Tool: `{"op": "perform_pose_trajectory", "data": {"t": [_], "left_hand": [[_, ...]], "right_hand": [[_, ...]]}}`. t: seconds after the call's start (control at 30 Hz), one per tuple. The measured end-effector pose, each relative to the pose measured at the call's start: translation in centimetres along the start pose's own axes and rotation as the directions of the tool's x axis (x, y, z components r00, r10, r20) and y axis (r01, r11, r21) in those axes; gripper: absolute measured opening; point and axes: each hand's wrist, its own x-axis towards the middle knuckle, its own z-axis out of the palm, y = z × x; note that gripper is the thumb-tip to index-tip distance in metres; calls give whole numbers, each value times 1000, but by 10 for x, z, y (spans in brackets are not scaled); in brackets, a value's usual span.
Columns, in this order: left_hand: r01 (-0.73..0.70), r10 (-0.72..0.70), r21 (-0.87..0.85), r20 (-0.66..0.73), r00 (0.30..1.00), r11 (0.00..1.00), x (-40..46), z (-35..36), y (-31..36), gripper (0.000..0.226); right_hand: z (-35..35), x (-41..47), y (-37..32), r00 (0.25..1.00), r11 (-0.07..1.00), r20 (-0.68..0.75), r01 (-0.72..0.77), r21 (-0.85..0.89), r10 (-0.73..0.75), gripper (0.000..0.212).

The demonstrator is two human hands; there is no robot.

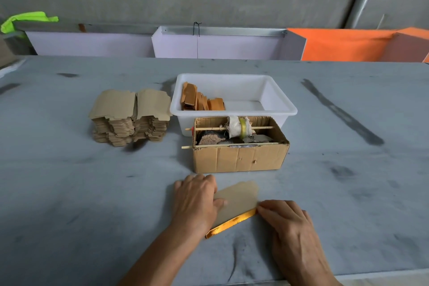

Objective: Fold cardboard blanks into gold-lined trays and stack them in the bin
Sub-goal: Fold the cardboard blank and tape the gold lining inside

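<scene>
Pressing blank (239, 199) flat between left hand (196, 197), right hand (287, 223).

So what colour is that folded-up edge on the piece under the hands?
Shiny gold; the folded edge of the brown cardboard blank shows clearly in the head view.

A grey, scuffed table (69, 193) lay before you. On it sat 1 stack of cardboard blanks (130, 118), 1 white bin (281, 102), 1 open cardboard box (239, 158) touching the bin's near side, and 1 blank (239, 199) nearest you.
</scene>
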Motion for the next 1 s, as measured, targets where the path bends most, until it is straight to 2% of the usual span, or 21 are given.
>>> {"op": "perform_pose_trajectory", "data": {"t": [0.27, 0.33, 0.43, 0.5, 0.63, 0.7, 0.77, 0.87, 1.0], "left_hand": [[55, -58, -92, -35, 998, 994, -3, 0, 5, 17], [38, -44, -125, -41, 998, 991, -3, 0, 6, 23], [42, -34, -319, 31, 999, 947, 1, 0, 5, 29], [43, -11, -401, 81, 997, 915, 6, -2, 6, 29], [-25, 48, -326, 61, 997, 945, 7, -4, 4, 23], [-42, 50, -202, 34, 998, 978, 3, -5, 1, 25], [-31, 38, -88, 73, 997, 996, -1, -6, 0, 30], [-17, 24, -77, 91, 996, 997, -3, -7, 2, 23], [-10, 14, -68, 67, 998, 998, -7, -1, 5, 16]], "right_hand": [[0, 1, 3, 999, 999, 42, -13, 53, 10, 39], [-1, 3, 4, 994, 992, 98, -54, 118, 43, 38], [-4, 19, 4, 985, 972, 153, -107, 210, 75, 37], [-4, 34, 3, 985, 975, 162, -85, 207, 52, 35], [3, 52, 5, 953, 989, 302, -51, 137, 8, 29], [8, 55, 7, 923, 992, 384, -42, 118, -7, 29], [12, 57, 8, 903, 993, 430, -33, 114, -19, 25], [17, 53, 10, 903, 992, 429, -39, 123, -18, 19], [19, 44, 7, 941, 986, 338, -63, 153, 8, 15]]}}
